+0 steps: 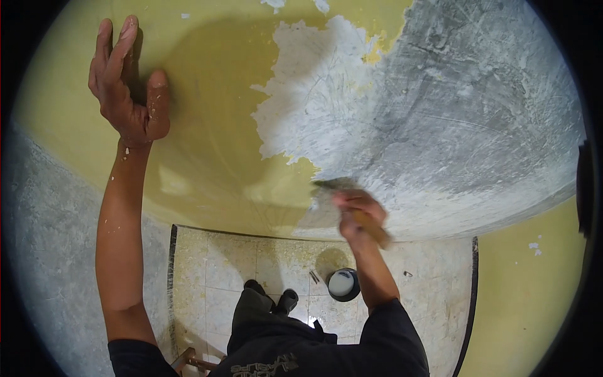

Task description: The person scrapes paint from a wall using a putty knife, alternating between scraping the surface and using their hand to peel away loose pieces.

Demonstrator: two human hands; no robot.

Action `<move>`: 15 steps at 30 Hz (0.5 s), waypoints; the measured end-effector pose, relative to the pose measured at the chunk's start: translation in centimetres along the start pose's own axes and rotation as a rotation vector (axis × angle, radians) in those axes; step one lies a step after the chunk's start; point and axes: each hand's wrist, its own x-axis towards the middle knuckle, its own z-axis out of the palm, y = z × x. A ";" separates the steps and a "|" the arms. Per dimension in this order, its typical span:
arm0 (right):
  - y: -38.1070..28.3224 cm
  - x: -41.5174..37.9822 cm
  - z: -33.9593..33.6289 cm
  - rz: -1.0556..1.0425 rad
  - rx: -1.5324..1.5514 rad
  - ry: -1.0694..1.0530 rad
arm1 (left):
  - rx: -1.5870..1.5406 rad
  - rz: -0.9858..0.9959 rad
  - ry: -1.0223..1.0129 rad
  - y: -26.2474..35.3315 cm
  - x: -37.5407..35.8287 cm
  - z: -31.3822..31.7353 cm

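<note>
My left hand [129,103] rests against the yellow painted wall [217,100] at upper left, fingers stretched out and thumb apart, with nothing in it. Pale flakes stick to its skin and forearm. Lower and to the right, my right hand [359,210] is closed around the wooden handle of a scraper [378,234]. The scraper's dark blade is at the ragged edge of the yellow paint and looks smeared by motion. Right of that edge, a whitish stripped patch [314,100] runs into bare grey plaster [483,119].
Paint flakes litter the tiled floor [229,264] below. A dark bucket [342,284] with something whitish inside stands near my feet [287,300], beside two small dark sticks [314,277]. Part of a wooden piece of furniture [188,359] shows at lower left. Side walls flank the floor.
</note>
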 end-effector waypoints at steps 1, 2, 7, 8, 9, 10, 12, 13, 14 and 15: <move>-1.3 0.6 0.3 -0.043 -0.136 -0.119 | 0.001 0.013 -0.002 -0.1 0.1 0.0; -1.6 0.4 0.4 -0.042 -0.151 -0.117 | -0.001 0.025 -0.010 -0.2 0.2 0.0; -1.7 0.1 -0.2 -0.015 -0.040 0.090 | 0.012 -0.005 -0.018 0.0 0.0 0.0; -1.7 0.3 -0.6 -0.028 -0.064 0.014 | 0.011 -0.009 -0.013 0.0 0.0 -0.1; -1.5 0.5 -1.1 -0.014 -0.043 0.013 | 0.008 -0.018 -0.020 0.1 -0.2 -0.2; -1.2 0.8 -1.4 -0.004 -0.027 0.020 | -0.002 -0.010 -0.018 0.0 -0.3 -0.1; -0.6 0.3 -1.1 -0.008 0.019 0.078 | 0.000 0.009 0.001 -0.2 0.1 0.0; -0.7 0.0 -0.9 0.029 -0.024 -0.031 | 0.004 -0.004 -0.006 0.0 0.1 0.0; -0.6 0.0 -0.7 0.061 -0.064 -0.142 | 0.014 -0.015 -0.009 0.1 0.1 0.0; -0.7 -0.1 -0.5 -0.024 -0.075 -0.084 | 0.012 -0.012 -0.011 0.1 0.1 0.0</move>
